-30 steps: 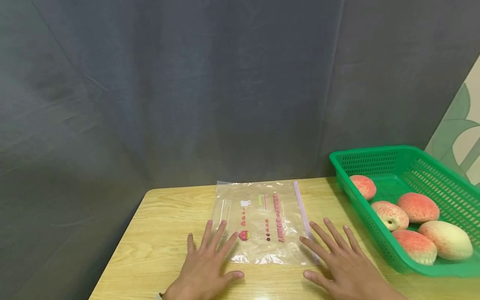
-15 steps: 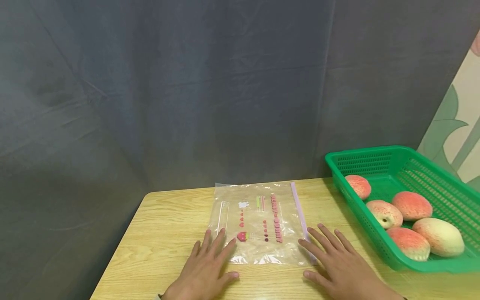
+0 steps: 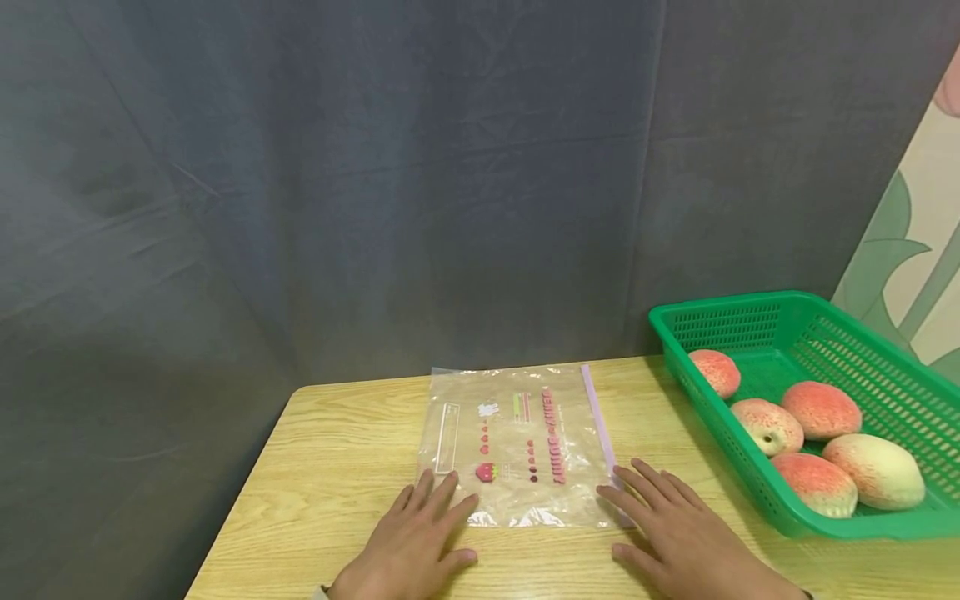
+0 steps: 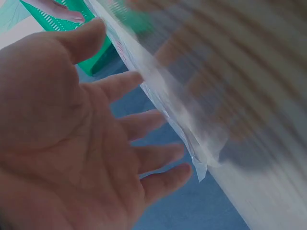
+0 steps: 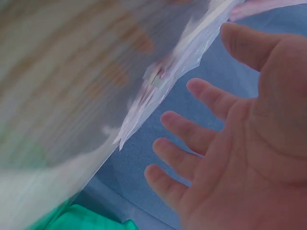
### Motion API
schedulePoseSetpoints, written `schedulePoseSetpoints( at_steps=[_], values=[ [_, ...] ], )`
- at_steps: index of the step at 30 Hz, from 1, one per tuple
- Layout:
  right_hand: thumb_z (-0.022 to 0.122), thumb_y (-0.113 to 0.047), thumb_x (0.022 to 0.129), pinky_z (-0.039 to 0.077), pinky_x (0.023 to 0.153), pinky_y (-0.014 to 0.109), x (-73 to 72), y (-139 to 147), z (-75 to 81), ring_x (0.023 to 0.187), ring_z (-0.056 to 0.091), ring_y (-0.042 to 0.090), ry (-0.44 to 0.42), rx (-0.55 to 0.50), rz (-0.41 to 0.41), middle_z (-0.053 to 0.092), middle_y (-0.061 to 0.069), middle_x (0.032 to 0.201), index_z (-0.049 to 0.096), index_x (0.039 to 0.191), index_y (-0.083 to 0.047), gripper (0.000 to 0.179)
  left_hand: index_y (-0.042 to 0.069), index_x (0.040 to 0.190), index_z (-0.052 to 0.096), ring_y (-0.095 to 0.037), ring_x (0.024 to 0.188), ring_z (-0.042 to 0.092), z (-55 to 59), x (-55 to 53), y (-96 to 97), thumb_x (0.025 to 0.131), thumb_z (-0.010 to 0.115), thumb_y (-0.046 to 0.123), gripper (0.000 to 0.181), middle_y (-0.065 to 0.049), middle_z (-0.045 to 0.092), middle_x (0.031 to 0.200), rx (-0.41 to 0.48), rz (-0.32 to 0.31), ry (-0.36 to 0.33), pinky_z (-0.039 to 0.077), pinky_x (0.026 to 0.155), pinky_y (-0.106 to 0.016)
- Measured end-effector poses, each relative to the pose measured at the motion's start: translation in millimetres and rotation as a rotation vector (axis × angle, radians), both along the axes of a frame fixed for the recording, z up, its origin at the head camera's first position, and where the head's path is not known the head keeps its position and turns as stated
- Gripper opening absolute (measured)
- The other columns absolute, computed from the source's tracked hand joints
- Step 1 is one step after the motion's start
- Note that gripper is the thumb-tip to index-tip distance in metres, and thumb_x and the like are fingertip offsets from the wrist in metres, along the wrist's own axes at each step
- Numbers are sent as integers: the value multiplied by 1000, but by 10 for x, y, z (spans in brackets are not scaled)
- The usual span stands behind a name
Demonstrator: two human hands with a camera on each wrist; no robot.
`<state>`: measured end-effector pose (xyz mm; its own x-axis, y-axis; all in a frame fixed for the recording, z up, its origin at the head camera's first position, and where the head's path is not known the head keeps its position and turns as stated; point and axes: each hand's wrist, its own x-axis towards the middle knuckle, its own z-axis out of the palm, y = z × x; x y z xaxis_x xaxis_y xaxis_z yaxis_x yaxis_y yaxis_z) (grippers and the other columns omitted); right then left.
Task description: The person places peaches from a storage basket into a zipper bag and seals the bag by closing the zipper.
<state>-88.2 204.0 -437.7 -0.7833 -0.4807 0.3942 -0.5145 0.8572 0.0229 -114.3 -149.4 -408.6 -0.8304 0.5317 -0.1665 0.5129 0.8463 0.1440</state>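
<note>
A person is holding two bare hands, palms down, over the near edge of a clear plastic bag (image 3: 517,442). The bag is lying flat on a wooden counter (image 3: 337,467), directly ahead of the person, its purple strip (image 3: 597,412) running along the right side. Pink lettering (image 3: 553,437) and a red strawberry (image 3: 487,472) are showing on its surface.

The left hand (image 3: 412,542) is reaching over the bag's near left corner. Its grip is released: the fingers are spreading loosely, slightly bent, with the index finger overlapping the bag and the thumb pointing inward, just short of the near edge. The left wrist view is showing a bare palm and separated fingers; whether the fingertips are touching the plastic, one cannot tell.

The right hand (image 3: 678,533) is mirroring it at the near right corner. Its grip is also released, the fingers spreading and bending gently, the index fingertip overlapping the bag beside the strip, and the outer fingers reaching over the counter. In the right wrist view, the fingertips are appearing apart from the bag's edge.

To the right, a green basket (image 3: 885,527) is holding five peaches (image 3: 821,410). Behind the counter, a dark curtain (image 3: 450,183) is hanging.
</note>
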Motion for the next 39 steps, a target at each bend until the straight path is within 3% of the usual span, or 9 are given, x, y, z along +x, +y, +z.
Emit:
schedulePoseSetpoints(
  at_steps=[5,14,20,23,25,30,32,39],
  values=[
    [70,-53,86,-8,116,15,-5,13,-10,131,54,33,-13,-7,-9,58,6,141,60,134,-23,58,32,153,37,-43,148,29,-2,-6,-15,95,51,58,65,-12,30,163,-34,-4,-38,35,115,-61],
    [72,-51,84,4,113,22,-5,0,-4,129,55,31,37,-18,14,60,5,139,61,133,-23,57,27,149,45,-47,137,45,-78,109,-149,95,53,57,62,-16,40,156,-40,-81,29,48,104,-58],
    [69,-50,88,-12,115,11,8,11,2,127,56,33,-11,-26,76,61,6,137,61,133,-20,55,29,148,45,-46,133,50,-119,187,-262,96,47,62,62,-14,45,153,-58,-95,65,53,98,-54],
    [66,-51,91,-10,114,13,23,13,4,128,55,35,-64,-29,79,60,6,138,60,133,-21,52,29,147,47,-45,130,53,-135,231,-285,96,43,65,63,-13,47,152,-62,-106,101,56,94,-52],
    [62,-52,93,-1,116,19,34,18,17,131,53,35,-129,-35,70,59,6,140,60,134,-22,50,30,147,47,-44,130,54,-144,245,-283,96,41,66,63,-12,47,152,-75,-106,113,57,93,-51],
    [54,-51,98,-9,115,10,39,38,31,135,49,39,-257,-63,70,57,7,143,59,136,-21,48,31,146,48,-43,128,56,-155,238,-293,96,40,66,61,-12,48,150,-84,-122,128,57,92,-48],
    [53,-49,100,-19,108,3,33,38,20,134,49,40,-260,-64,87,57,7,142,60,135,-21,46,31,145,50,-43,126,57,-159,242,-323,97,39,65,60,-12,50,148,-70,-131,137,58,90,-47],
    [52,-42,102,-22,110,5,32,32,11,131,52,39,-207,-40,113,59,7,140,61,134,-21,40,33,145,51,-43,122,60,-171,257,-455,93,38,73,66,-12,55,145,-55,-160,119,60,84,-46]
  ],
)
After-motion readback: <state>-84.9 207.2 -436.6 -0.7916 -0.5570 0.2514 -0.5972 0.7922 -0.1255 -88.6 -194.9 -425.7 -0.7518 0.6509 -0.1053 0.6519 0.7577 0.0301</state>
